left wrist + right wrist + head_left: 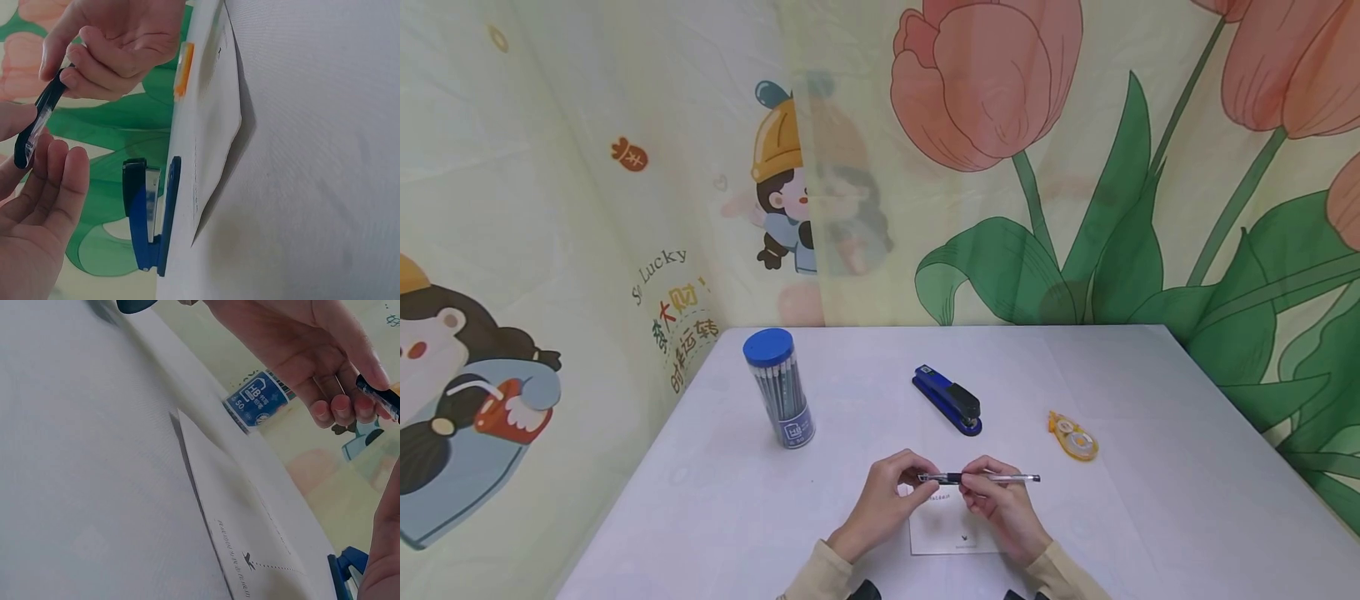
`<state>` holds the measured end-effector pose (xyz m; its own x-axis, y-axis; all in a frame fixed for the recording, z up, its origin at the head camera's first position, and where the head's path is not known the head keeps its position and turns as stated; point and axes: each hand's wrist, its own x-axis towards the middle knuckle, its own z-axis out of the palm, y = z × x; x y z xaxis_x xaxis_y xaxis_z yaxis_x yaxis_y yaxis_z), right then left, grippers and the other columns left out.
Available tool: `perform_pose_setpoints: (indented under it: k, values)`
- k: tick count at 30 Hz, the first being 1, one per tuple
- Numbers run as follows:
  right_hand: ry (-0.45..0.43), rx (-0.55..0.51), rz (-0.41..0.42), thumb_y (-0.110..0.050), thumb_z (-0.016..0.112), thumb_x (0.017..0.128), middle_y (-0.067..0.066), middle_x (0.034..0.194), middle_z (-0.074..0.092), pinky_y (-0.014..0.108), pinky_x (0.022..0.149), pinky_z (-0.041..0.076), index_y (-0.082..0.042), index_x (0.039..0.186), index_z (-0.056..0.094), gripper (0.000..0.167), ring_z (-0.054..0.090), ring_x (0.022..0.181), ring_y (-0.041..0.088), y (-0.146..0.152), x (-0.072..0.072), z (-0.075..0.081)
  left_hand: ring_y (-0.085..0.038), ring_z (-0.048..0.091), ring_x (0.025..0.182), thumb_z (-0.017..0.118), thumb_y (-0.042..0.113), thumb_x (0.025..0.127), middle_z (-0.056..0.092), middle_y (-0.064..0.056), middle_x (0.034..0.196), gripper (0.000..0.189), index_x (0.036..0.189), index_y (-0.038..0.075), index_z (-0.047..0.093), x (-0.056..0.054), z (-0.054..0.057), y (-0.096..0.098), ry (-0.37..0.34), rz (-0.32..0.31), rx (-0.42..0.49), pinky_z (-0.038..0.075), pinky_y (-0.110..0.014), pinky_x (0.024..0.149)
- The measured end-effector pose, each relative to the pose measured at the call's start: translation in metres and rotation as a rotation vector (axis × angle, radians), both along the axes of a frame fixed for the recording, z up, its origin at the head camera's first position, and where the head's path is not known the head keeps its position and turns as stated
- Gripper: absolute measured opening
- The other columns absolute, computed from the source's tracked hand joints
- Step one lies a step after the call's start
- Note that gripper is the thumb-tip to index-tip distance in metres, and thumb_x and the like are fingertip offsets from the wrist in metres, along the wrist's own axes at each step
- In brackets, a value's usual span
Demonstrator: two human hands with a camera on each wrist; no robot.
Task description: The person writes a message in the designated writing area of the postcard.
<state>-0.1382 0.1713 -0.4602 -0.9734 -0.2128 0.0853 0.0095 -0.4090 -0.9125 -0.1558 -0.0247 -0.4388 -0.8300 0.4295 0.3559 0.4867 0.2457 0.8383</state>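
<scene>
A slim pen (1011, 478) with a clear barrel and black grip lies level between both hands above a white paper sheet (940, 533). My left hand (891, 496) pinches its left end between thumb and fingers, where the left wrist view shows a black clip and clear plastic. The right hand (1003, 504) pinches the barrel by the black grip, other fingers curled below. Small handwriting shows near the sheet's top edge, partly behind the hands. In the right wrist view, the left hand (312, 356) holds the pen's black end (375, 394); the right hand's fingertips are out of frame.
A blue and black stapler (947, 400) lies beyond the hands. To its right is a yellow correction tape (1073, 436). A blue-lidded tub of pencils (781, 389) stands at the back left of the white table (700, 508). Printed curtains (865, 167) hang behind.
</scene>
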Motion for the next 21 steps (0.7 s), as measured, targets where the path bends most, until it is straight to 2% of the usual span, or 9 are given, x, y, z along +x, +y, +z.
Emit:
perform_pose_setpoints:
  k: [10, 17, 21]
  values:
    - [-0.050, -0.013, -0.048, 0.001, 0.054, 0.093, -0.001, 0.081, 0.071, 0.016, 0.063, 0.054, -0.013, 0.092, 0.068, 0.020, 0.065, 0.070, 0.006, 0.0021, 0.0029, -0.0007, -0.003, 0.060, 0.081, 0.068, 0.011, 0.089, 0.067, -0.005, 0.092, 0.012, 0.099, 0.005, 0.067, 0.0011, -0.0007, -0.0012, 0.020, 0.024, 0.023, 0.055, -0.021, 0.076]
    - [-0.131, 0.013, -0.232, -0.001, 0.058, 0.090, 0.003, 0.079, 0.071, 0.019, 0.061, 0.056, -0.006, 0.092, 0.066, 0.010, 0.067, 0.069, 0.010, -0.0019, 0.0048, -0.0024, -0.004, 0.060, 0.083, 0.068, 0.011, 0.088, 0.066, -0.003, 0.093, 0.014, 0.101, 0.004, 0.067, 0.0027, 0.0001, -0.0016, 0.022, 0.045, 0.020, 0.055, -0.021, 0.077]
    - [-0.183, 0.023, -0.292, 0.000, 0.058, 0.089, 0.005, 0.078, 0.071, 0.019, 0.061, 0.056, -0.002, 0.093, 0.064, 0.007, 0.067, 0.069, 0.011, -0.0038, 0.0042, -0.0014, -0.003, 0.059, 0.083, 0.068, 0.011, 0.088, 0.067, -0.003, 0.093, 0.014, 0.101, 0.004, 0.067, 0.0024, -0.0006, -0.0014, 0.020, 0.049, 0.023, 0.054, -0.021, 0.077]
